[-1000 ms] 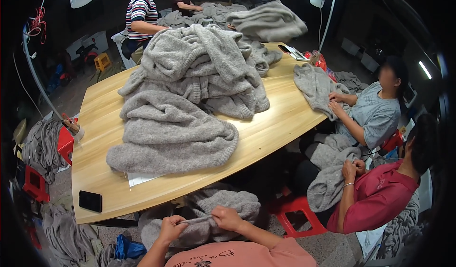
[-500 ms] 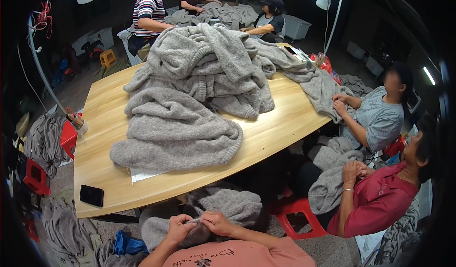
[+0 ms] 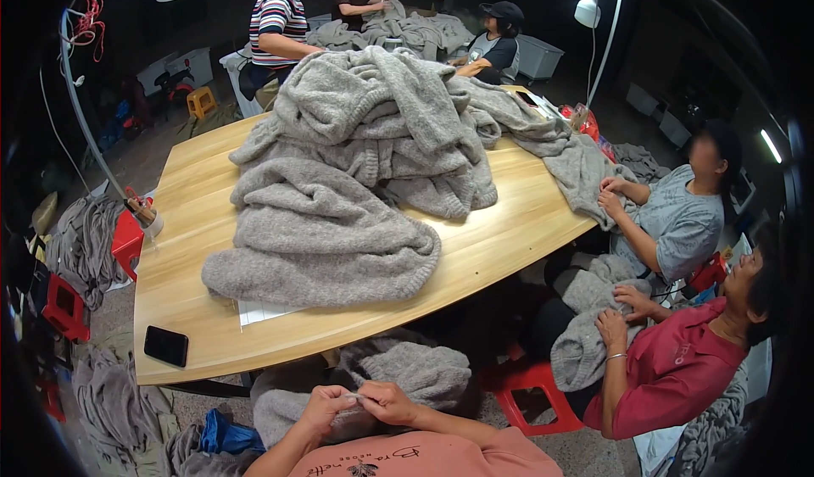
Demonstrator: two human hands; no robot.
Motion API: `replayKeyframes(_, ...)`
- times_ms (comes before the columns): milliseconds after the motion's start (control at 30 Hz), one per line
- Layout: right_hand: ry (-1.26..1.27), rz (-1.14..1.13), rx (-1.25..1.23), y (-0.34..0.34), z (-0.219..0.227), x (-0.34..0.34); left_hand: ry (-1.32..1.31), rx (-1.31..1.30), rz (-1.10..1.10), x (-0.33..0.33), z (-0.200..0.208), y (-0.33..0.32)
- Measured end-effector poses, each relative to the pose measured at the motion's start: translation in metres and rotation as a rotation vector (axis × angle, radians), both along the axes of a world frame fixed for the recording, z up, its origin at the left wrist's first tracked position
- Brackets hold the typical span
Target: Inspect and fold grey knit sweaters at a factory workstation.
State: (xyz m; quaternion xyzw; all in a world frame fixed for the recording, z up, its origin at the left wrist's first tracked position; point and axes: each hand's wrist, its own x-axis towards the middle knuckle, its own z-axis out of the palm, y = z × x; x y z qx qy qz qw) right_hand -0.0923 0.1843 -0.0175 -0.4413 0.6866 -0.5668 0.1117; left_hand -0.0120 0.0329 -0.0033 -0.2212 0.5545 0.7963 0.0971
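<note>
A fuzzy grey knit garment (image 3: pixel 420 368) lies across my lap, below the table's near edge. Over it, my left hand (image 3: pixel 329 407) is closed, thumb and fingers pinching a small bit of the knit. Close beside it, my right hand (image 3: pixel 386 403) pinches the same bit, the fingertips of both hands almost meeting. What exactly sits between the fingertips is too small to make out. On the wooden table (image 3: pixel 191 223) ahead rises a large heap of grey knit garments (image 3: pixel 339 180), with a ribbed edge showing on several folds.
A black phone (image 3: pixel 165 346) rests at the table's near left corner. To my right, a person in a red shirt (image 3: pixel 678 362) handles grey knitwear near a red stool (image 3: pixel 534 396). Beyond sits a person in grey (image 3: pixel 674 223). A lamp pole (image 3: pixel 85 121) stands at the left.
The view has shifted slightly. My hands keep their pinch, close together. The red-shirted person's hands have come apart and now lie on their garment. A person at the back has lifted some cloth.
</note>
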Motion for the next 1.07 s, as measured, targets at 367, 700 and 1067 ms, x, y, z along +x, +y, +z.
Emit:
replayKeyframes(367,-0.029,0.004,0.068,0.016,0.002,0.003,-0.032,-0.089,-0.088,-0.003,-0.006,0.006)
replayKeyframes(700,0.243,-0.041,0.491,0.056,-0.015,-0.016,0.054,0.259,0.403,-0.009,0.0,-0.031)
replayKeyframes(1067,0.463,-0.211,0.276,0.058,0.015,-0.022,0.125,0.342,0.466,-0.007,0.006,-0.041)
